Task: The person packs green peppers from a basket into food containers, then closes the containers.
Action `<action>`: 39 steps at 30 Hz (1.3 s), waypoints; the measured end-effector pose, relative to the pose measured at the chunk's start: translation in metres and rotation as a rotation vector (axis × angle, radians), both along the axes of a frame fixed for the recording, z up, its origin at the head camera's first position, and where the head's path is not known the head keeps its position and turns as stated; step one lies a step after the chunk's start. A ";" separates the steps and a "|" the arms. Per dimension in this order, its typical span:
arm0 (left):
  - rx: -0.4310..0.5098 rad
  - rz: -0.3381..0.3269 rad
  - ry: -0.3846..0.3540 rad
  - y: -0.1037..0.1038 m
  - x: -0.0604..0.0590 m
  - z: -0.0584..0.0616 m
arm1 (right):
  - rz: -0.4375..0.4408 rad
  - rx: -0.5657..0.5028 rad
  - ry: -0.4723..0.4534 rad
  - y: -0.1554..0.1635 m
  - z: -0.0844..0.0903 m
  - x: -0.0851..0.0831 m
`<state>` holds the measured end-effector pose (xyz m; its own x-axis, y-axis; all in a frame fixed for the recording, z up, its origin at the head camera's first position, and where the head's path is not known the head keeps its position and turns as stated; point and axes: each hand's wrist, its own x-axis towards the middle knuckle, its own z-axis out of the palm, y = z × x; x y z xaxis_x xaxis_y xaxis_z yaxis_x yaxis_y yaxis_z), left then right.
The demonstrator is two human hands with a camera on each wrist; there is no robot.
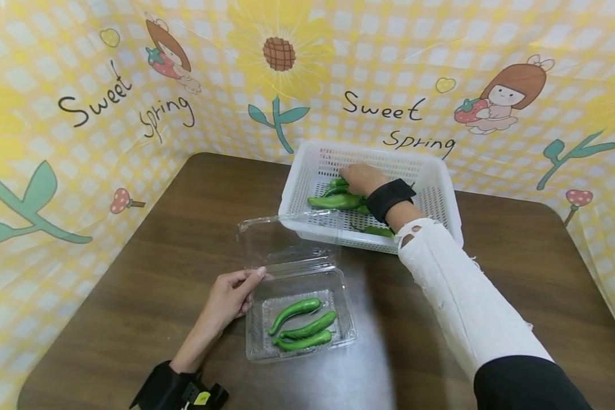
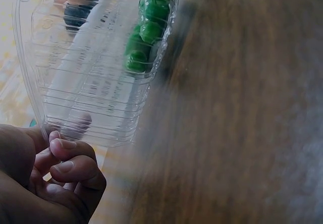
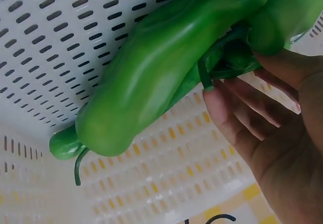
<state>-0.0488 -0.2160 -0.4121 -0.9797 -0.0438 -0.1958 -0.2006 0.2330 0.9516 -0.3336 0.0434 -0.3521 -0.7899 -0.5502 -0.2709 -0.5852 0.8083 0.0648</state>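
Note:
In the head view, my left hand [image 1: 230,296] pinches the left rim of a clear plastic clamshell box [image 1: 299,356] between thumb and fingers. Its lid [image 1: 289,236] stands up, tilted back against the basket's front wall. Inside lie three slim green peppers [image 1: 307,327] side by side. My right hand [image 1: 366,179] reaches into a white slotted basket [image 1: 443,196], among more green peppers [image 1: 338,201]. In the right wrist view, its fingertips [image 3: 217,98] touch a curved pepper stem [image 3: 204,72], fingers loosely extended, while a large, fat pepper [image 3: 146,72] lies beside them.
A brown wooden table [image 1: 184,228] carries both the box and the basket. Behind it hangs a yellow checked cloth [image 1: 210,74] printed with flowers and lettering, close to the basket's far side. My right forearm crosses over the basket's front edge.

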 end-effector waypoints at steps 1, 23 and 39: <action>0.000 -0.001 0.001 0.000 0.000 0.000 | 0.001 0.004 0.001 0.000 -0.001 -0.001; -0.013 -0.010 0.017 0.001 0.001 0.000 | -0.045 -0.066 -0.089 0.006 -0.008 -0.001; -0.016 -0.006 0.026 0.000 0.001 -0.001 | -0.075 -0.063 -0.123 0.006 -0.011 -0.003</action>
<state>-0.0474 -0.2156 -0.4130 -0.9847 -0.0407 -0.1693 -0.1741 0.2490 0.9527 -0.3361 0.0491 -0.3632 -0.7923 -0.5102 -0.3345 -0.5237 0.8501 -0.0561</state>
